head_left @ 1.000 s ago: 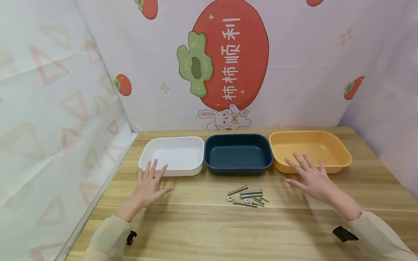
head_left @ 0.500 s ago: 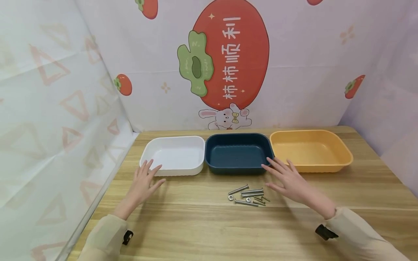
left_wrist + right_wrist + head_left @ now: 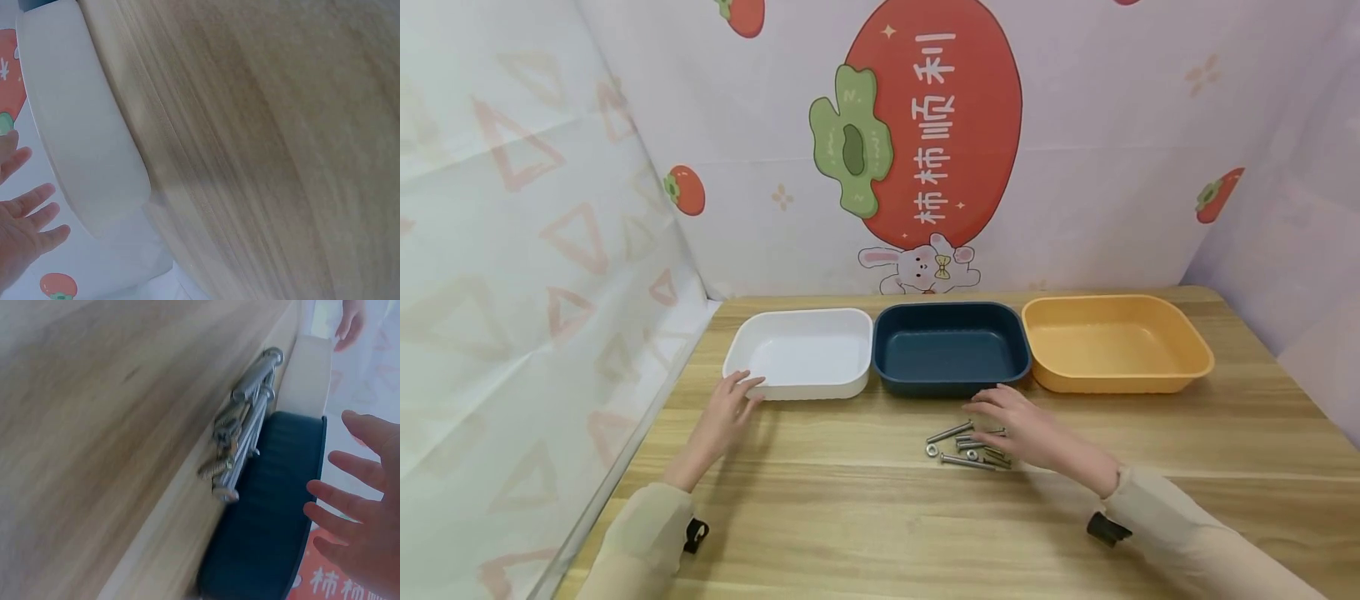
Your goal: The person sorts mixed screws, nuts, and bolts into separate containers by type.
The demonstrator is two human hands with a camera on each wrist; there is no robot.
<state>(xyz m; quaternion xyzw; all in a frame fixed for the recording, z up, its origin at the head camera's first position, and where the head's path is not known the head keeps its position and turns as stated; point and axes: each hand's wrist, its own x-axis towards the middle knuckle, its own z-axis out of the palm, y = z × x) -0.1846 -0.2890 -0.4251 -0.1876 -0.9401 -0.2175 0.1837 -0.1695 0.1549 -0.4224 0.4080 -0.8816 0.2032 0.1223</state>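
Several silver bolts (image 3: pixel 967 462), a nut (image 3: pixel 932 450) and small brassy screws (image 3: pixel 997 459) lie in a loose pile on the wooden table. Over the right side of the pile hovers my right hand (image 3: pixel 1030 432), fingers spread and slightly bent, holding nothing; it hides part of the pile in the head view. The right wrist view shows the thick bolts (image 3: pixel 255 380) beyond the fingertips. At the left, my left hand (image 3: pixel 718 422) hangs relaxed by the near left corner of the white tray (image 3: pixel 805 391), its fingertips overlapping the rim in the head view.
A dark blue tray (image 3: pixel 951 388) stands in the middle of the back row, beside the white one. To its right is an orange tray (image 3: pixel 1120 384). Bare wooden tabletop (image 3: pixel 880 533) stretches in front, and printed cloth (image 3: pixel 760 125) hangs behind and at the sides.
My right hand has moved left, from in front of the orange tray to above the hardware pile. The left hand has drawn back slightly to the left, its fingers less spread.
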